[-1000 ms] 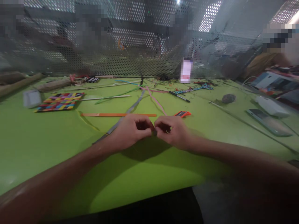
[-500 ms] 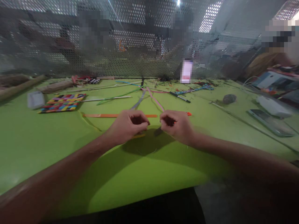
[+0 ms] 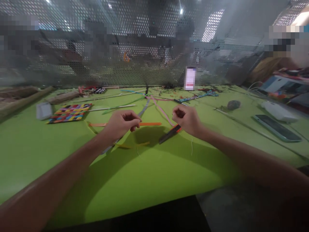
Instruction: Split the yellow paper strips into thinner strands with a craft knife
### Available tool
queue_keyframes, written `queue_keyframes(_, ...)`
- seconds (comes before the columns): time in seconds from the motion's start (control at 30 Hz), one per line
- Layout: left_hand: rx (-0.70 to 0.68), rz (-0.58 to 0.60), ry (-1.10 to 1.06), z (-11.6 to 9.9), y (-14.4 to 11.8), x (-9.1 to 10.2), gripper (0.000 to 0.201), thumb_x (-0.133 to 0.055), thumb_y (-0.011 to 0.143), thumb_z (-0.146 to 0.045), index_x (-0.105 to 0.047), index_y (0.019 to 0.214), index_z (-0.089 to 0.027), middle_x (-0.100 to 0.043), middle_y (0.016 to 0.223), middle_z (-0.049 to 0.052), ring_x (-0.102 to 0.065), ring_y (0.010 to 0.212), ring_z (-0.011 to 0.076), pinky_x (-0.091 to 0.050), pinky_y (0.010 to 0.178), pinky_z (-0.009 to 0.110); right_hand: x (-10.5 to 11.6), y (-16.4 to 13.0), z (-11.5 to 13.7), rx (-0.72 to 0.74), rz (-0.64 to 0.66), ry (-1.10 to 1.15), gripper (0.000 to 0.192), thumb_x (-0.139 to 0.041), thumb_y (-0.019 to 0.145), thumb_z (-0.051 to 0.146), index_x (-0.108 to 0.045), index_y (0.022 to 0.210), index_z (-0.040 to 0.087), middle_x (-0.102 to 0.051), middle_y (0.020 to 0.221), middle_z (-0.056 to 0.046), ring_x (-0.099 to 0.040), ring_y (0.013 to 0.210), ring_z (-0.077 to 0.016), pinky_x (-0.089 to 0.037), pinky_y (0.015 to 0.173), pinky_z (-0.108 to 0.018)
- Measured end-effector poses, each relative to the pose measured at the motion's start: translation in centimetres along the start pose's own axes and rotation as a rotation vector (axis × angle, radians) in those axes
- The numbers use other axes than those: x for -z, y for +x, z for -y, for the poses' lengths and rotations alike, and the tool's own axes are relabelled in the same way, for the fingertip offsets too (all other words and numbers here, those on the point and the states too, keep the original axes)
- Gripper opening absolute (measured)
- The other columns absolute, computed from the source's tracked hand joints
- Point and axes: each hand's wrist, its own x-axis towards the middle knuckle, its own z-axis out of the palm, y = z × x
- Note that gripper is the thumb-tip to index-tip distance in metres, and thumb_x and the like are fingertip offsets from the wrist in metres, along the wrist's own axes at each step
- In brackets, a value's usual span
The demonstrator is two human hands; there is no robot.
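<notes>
- The left hand (image 3: 122,124) has its thumb against its curled fingers above the table (image 3: 149,180); whether it pinches anything, I cannot tell
- The right hand (image 3: 188,120) is curled up too, well apart from the left; its grasp cannot be told either
- The orange strip (image 3: 151,124) runs left to right, partly hidden by the left hand
- The knife (image 3: 169,134) lies between the hands, nearer the right one
- A yellow strip (image 3: 123,146) lies just nearer than the left hand
- A checkered mat (image 3: 70,113) lies farther left, a phone (image 3: 276,128) to the right
</notes>
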Motion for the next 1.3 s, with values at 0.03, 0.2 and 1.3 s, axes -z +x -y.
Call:
queue_keyframes(0.03,0.000,-0.008,0.000,0.1,0.1,0.1,0.005,-0.070,0.070,-0.020,-0.067,0.068,-0.016,-0.066,0.058,-0.001,-0.054,0.048,0.0094,-0.045,0.050,0.022,0.1,0.1,-0.2,-0.001,-0.007,-0.015,0.007,-0.057,0.074,0.013,-0.054,0.068,0.015,-0.050,0.059,0.003,-0.040,0.054,-0.0065,-0.032,0.055,-0.021)
queue_keyframes(0.2,-0.003,-0.033,-0.002,0.8,0.7,0.8,0.006,-0.071,0.069,-0.021,-0.068,0.068,-0.016,-0.066,0.058,0.000,-0.054,0.048,0.0093,-0.044,0.050,0.022,0.7,0.8,-1.3,0.003,-0.029,-0.091,0.007,-0.057,0.073,0.012,-0.053,0.067,0.015,-0.050,0.059,0.002,-0.040,0.054,-0.0071,-0.032,0.057,-0.022)
queue_keyframes(1.3,-0.134,0.111,0.167,1.4,1.4,1.0,0.019,-0.069,0.070,-0.036,-0.067,0.071,-0.017,-0.069,0.061,0.002,-0.061,0.053,0.0145,-0.049,0.056,0.026,28.1,0.1,-15.4,-0.671,0.262,-0.888,0.026,-0.056,0.097,0.034,-0.063,0.109,0.012,-0.064,0.108,-0.007,-0.063,0.092,-0.0145,-0.055,0.083,-0.031)
